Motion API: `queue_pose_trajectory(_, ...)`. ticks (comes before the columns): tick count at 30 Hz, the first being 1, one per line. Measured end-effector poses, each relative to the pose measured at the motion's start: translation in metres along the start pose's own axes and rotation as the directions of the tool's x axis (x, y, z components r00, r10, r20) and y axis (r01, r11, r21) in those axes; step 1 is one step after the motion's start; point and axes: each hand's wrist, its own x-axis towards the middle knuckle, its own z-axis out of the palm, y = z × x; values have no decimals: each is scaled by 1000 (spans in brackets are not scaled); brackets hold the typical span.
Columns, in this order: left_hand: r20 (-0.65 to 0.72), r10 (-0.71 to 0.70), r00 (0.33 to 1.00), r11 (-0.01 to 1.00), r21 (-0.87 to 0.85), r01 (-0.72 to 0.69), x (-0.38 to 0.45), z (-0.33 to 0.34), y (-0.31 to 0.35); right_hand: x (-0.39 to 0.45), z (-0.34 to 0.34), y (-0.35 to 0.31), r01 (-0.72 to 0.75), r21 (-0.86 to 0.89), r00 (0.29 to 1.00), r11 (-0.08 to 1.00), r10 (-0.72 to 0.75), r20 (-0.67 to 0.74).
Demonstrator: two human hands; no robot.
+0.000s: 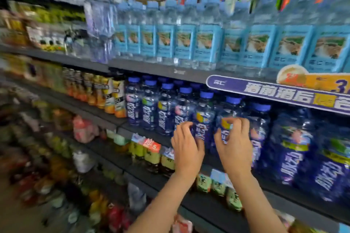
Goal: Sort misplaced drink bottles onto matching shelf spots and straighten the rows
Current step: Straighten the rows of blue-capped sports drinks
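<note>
A row of dark blue drink bottles with blue caps stands on the middle shelf (151, 134). My left hand (186, 145) curls its fingers round one blue bottle (203, 119) with a yellow spot on its label. My right hand (233, 143) grips the neighbouring blue bottle (230, 108) just to the right, fingers bent over its label. Both bottles stand upright in the front row. The picture is blurred, most of all at the left.
Above, a shelf holds clear water bottles with light blue labels (181, 43). A purple promo sign (284, 92) hangs on that shelf's edge. Orange and yellow juice bottles (113, 96) stand left of the blue row. Green tea bottles (151, 155) fill the shelf below.
</note>
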Motion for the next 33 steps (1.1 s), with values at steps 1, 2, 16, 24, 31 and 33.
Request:
queue_pose_trajectory(1,11,-26,1000,998,50,26,14,-17,-24,2,23,-18,4,-14,998,1000,-3,62)
queue_pose_trajectory(2,39,-57,998,994,99,52,28,-32,-48,4,44,-35,-3,-30,994,1000,7,110)
queue_pose_trajectory(16,282,297,913,936,106,-337,153,-77,-151,69,98,-71,-512,-351,837,784,548,2)
queue_pose_trajectory(24,339,334,879,893,185,-410,153,-64,-167,50,121,-93,-608,-258,790,751,540,-289)
queue_pose_trajectory(31,128,177,976,983,19,-181,173,-100,-241,39,213,-164,-183,-141,980,973,169,-107)
queue_pose_trajectory(33,71,79,994,996,46,-83,186,-118,-267,43,241,-185,-120,-88,993,989,119,-18)
